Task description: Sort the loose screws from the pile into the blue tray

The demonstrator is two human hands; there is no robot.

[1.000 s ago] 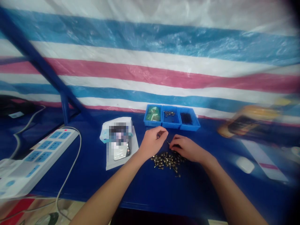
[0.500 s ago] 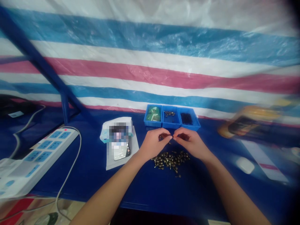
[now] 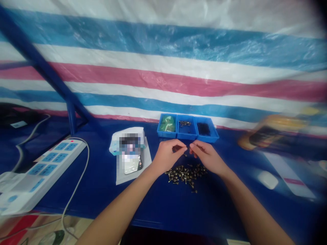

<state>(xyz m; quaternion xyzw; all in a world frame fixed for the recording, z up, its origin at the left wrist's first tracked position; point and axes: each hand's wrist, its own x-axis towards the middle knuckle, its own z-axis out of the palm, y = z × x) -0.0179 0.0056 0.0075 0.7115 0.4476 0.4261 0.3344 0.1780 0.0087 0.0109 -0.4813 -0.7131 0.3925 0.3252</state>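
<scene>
My left hand and my right hand meet fingertip to fingertip just above a pile of small brass-coloured screws on the blue table. Both hands are closed in a pinch around a tiny dark part between them; it is too small to name. Behind the hands stand three small blue bins in a row: the left bin with green pieces, the middle bin with a few screws, the right bin with dark parts.
A phone lies on white paper left of my hands, with a white packet behind it. A white power strip and its cable lie at far left. A white mouse and a blurred yellow-black object are at right. A striped tarp hangs behind.
My right hand has lifted off the screw pile and come up to meet my left hand; the two pinches now touch above the pile.
</scene>
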